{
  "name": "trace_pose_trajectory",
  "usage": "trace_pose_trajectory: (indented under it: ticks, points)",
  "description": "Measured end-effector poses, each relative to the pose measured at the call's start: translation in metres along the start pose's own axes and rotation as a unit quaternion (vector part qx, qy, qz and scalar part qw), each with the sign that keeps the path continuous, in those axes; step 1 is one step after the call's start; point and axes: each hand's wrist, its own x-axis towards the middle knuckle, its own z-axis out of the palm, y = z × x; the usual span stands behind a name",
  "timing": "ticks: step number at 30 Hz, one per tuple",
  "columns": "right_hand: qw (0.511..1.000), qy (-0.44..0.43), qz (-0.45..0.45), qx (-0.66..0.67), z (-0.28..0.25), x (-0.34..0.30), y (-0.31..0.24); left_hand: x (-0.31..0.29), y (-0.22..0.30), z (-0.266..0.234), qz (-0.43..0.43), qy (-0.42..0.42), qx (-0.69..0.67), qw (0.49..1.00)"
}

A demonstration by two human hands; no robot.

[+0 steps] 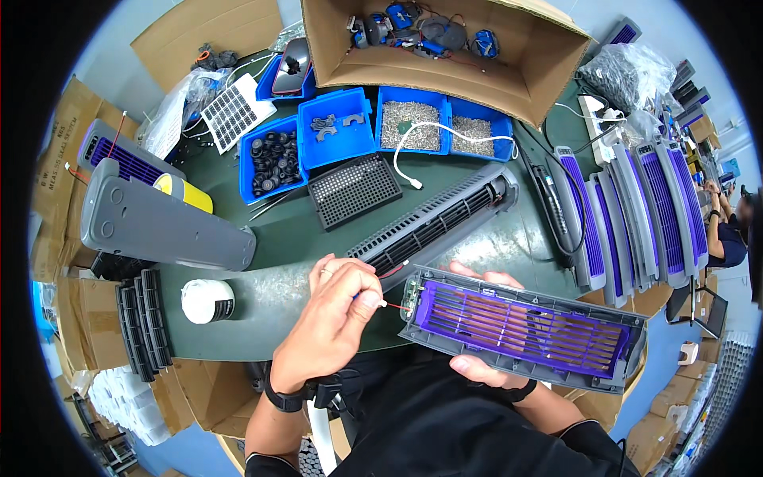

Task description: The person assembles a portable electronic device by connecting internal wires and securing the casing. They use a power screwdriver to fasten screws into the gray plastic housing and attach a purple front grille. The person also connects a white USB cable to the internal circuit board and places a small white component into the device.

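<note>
My right hand supports a grey fan cover with a purple grille, thumb on the near edge and fingers around the far edge. At the cover's left end is a small circuit board. My left hand is closed in a pinch on a thin wire with a small white connector, just left of that board. Beyond both hands, a grey fan housing with a black slatted roller lies on the dark green table. A red wire shows between housing and cover.
Blue bins hold black round parts, grey clips and screws. Near them are a black perforated tray and a white cable. Grey housings stand left, by a white tub. Purple-grilled covers line the right; a carton stands behind.
</note>
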Motion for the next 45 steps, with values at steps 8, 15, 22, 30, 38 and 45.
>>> trace_pose_trajectory:
  ticks: [8, 15, 22, 30, 38, 45]
  points:
    - [0.995, -0.039, -0.071, -0.053, 0.006, 0.006, 0.004, -0.004, 0.005, 0.023, 0.028, 0.05, 0.104, 0.993]
    - [0.993, -0.032, -0.089, -0.075, 0.013, 0.007, 0.005, -0.007, 0.003, 0.026, 0.041, 0.078, 0.115, 0.989]
    - [0.988, -0.034, -0.1, -0.109, 0.019, 0.006, 0.01, -0.007, 0.003, 0.028, 0.054, 0.104, 0.126, 0.985]
    - [0.987, -0.038, -0.104, -0.118, 0.024, 0.006, 0.011, -0.006, 0.009, 0.034, 0.076, 0.133, 0.217, 0.964]
    - [0.989, -0.045, -0.092, -0.103, 0.014, 0.005, 0.009, 0.0, 0.013, 0.036, 0.098, 0.154, 0.195, 0.964]
    - [0.988, -0.047, -0.081, -0.122, 0.014, 0.005, 0.008, -0.002, 0.008, 0.043, 0.092, 0.16, 0.163, 0.969]
